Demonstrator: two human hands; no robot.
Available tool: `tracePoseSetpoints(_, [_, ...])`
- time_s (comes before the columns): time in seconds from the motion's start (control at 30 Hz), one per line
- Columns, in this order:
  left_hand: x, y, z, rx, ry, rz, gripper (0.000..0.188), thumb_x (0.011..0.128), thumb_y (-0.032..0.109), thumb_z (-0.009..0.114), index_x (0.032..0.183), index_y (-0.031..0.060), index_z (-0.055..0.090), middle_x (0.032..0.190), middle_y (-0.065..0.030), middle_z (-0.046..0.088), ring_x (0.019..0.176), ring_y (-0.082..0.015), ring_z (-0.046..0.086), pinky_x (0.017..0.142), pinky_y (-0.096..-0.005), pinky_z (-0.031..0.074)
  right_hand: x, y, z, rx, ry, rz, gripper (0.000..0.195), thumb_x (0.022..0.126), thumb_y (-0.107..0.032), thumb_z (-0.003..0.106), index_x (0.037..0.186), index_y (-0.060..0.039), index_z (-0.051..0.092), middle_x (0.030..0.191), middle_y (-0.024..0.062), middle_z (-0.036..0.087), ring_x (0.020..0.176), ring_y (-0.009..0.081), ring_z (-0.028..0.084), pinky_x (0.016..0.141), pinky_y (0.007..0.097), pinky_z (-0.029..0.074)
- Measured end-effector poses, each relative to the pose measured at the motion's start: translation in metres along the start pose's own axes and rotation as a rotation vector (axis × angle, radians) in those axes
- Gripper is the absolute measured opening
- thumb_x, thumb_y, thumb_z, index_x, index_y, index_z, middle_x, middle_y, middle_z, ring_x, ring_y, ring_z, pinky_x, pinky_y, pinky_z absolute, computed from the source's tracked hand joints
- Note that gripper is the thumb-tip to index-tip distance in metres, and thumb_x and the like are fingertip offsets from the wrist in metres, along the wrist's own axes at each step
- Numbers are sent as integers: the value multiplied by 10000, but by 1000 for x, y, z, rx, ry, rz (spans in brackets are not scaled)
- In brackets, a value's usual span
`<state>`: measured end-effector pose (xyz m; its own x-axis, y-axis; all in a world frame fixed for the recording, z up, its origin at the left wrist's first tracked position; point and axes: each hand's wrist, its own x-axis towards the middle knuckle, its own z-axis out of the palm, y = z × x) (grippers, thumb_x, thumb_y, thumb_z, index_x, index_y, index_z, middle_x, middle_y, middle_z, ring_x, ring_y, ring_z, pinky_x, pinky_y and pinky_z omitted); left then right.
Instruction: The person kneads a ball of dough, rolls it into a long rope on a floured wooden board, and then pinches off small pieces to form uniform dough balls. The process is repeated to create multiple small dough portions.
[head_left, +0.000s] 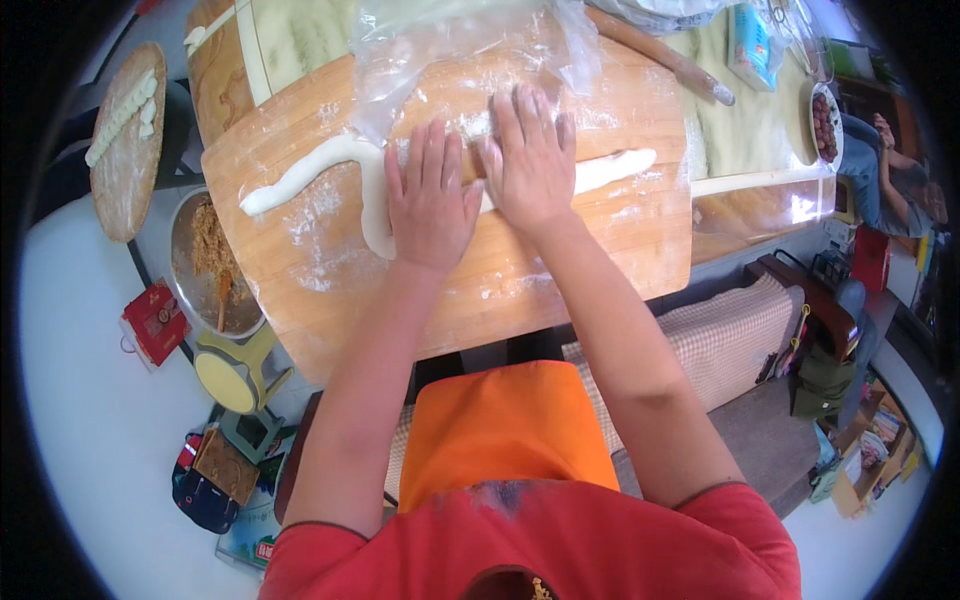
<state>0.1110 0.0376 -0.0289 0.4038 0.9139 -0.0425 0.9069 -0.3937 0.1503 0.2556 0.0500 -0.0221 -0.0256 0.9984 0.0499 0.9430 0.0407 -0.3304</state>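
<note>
A long rope of white dough (306, 171) lies in a curve across a floured wooden board (525, 300). My left hand (431, 199) presses palm down beside and over its looped middle, fingers pointing away from me. On the dough's straighter right part rests my right hand (531, 161), also flat, with its fingers slightly spread; the dough end shows to its right. The thumbs are close together. Whatever lies beneath the palms is hidden. Clear plastic sheeting (465, 45) covers the board's far edge, just beyond my fingertips.
A rolling pin (660, 54) lies at the far right. A metal bowl of filling (210, 262) stands left of the board, near a round board with shaped dough (124, 142). A plate of reddish round fruit (825, 127) and a tissue pack (752, 49) sit right. Another person (900, 180) sits beyond.
</note>
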Motion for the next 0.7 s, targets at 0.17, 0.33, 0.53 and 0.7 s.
tracePoseSetpoints(0.17, [-72,19,-9,-263,-189,48,688,772,325,697,1397,192,442,1496,-134,334,1408,-294,274,1134,-562,181,-108,25,-26,-13,-293,-61,628,851,-338,607,1429,-191,410,1502,110,356,1408,252,308,1128,529,192])
tracePoseSetpoints(0.33, [11,13,-11,-166,-93,30,668,796,378,678,1400,200,454,1511,-102,325,1419,-268,257,1142,-555,152,-8,42,-12,-30,-63,-49,516,950,-394,470,1411,-169,416,1464,129,402,1378,293,340,1134,540,178])
tracePoseSetpoints(0.53, [10,-67,-37,-164,-234,357,750,683,345,778,1347,140,494,1475,-73,379,1377,-228,329,1143,-524,183,-17,76,-44,-90,-180,-197,525,889,-317,584,1370,-159,446,1419,123,451,1319,299,410,1112,489,260])
tracePoseSetpoints(0.7, [-25,-95,-35,-94,-144,478,657,599,333,796,1163,78,576,1215,-64,557,1161,-228,518,1123,-502,257,-52,108,-60,19,-203,-265,534,766,-131,693,1271,-128,522,1218,121,556,1117,296,525,976,442,394])
